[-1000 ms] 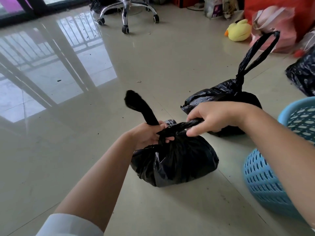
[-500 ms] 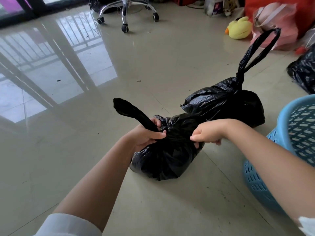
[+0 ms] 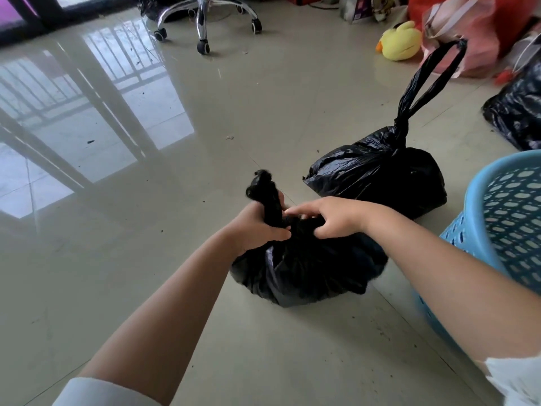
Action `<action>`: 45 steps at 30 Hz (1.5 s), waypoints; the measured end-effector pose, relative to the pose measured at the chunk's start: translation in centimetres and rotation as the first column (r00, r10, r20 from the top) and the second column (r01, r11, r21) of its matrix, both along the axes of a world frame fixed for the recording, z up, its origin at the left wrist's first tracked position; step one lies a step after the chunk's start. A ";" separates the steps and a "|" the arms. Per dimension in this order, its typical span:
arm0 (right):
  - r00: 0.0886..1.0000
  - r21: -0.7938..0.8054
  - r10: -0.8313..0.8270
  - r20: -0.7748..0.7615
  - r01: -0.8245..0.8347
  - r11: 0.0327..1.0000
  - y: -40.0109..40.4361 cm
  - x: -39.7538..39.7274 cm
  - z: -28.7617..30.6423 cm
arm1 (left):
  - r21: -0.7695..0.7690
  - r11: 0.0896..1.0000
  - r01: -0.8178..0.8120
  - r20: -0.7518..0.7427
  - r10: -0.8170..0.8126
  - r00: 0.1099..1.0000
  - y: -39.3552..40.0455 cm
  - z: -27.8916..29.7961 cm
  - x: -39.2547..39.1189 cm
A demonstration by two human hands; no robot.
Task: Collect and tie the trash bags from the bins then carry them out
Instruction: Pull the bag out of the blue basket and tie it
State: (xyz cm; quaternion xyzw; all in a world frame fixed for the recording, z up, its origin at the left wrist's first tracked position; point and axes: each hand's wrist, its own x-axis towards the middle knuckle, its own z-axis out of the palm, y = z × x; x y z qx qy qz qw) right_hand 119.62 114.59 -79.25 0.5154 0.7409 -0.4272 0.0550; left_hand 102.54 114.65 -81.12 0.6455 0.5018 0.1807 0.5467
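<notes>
A black trash bag [image 3: 304,268] lies on the tiled floor in front of me. My left hand [image 3: 257,227] grips one twisted end of its neck, which sticks up above my fist. My right hand [image 3: 330,218] pinches the other gathered end of the same bag at its top, close to the left hand. Just behind stands a second black trash bag [image 3: 380,174], tied, with a long loop handle pointing up. A third black bag [image 3: 518,112] lies at the far right edge.
A blue perforated plastic bin [image 3: 497,238] stands at my right. A wheeled chair base [image 3: 202,22] is at the back. A yellow plush duck [image 3: 401,42] and pink and red bags [image 3: 468,30] lie back right. Open floor stretches left.
My hands have drawn together over the bag's top. The twisted end in my left hand now stands more upright and shorter. The right hand shifted left to the knot area.
</notes>
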 end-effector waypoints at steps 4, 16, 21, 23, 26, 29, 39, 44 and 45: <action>0.965 -0.030 -0.211 -0.154 0.209 0.977 0.0 -1.1 0.0 | 0.273 0.936 -0.222 -0.027 0.238 0.971 0.4 -0.1 0.4; 0.993 0.202 -0.051 -0.110 0.073 0.977 -1.1 -3.6 -1.3 | 0.280 0.917 -0.284 -0.431 0.384 0.817 0.7 -1.3 0.1; 0.990 0.190 -0.100 0.100 0.079 0.978 -1.1 -2.6 -2.1 | -0.467 0.780 -0.417 0.058 0.497 0.866 1.3 -1.3 -1.5; 0.986 0.199 -0.106 0.130 0.079 0.977 -1.3 -2.4 -2.0 | -0.544 0.728 -0.417 0.125 0.562 0.817 1.2 -1.5 -1.6; 0.984 0.197 -0.099 0.145 0.070 0.978 -1.5 -2.7 -2.0 | -0.559 0.712 -0.424 0.213 0.618 0.757 1.0 -1.6 -1.0; 0.991 0.135 -0.066 0.114 0.051 0.989 -1.4 -2.6 -2.1 | -0.527 0.743 -0.412 0.269 0.606 0.749 0.8 -2.3 -0.9; 0.963 0.208 -0.220 -0.154 0.250 0.946 0.4 -1.5 -1.3 | -0.330 0.893 -0.306 0.244 0.393 0.887 -0.3 -3.0 -0.9; 0.975 -0.011 -0.184 -0.124 0.184 0.983 0.6 -1.7 -1.3 | -0.274 0.904 -0.328 0.239 0.394 0.887 -0.8 -2.7 -0.5; 0.974 -0.003 -0.190 -0.121 0.191 0.982 0.7 -1.7 -1.4 | -0.250 0.906 -0.342 0.240 0.400 0.884 -0.9 -2.7 -0.4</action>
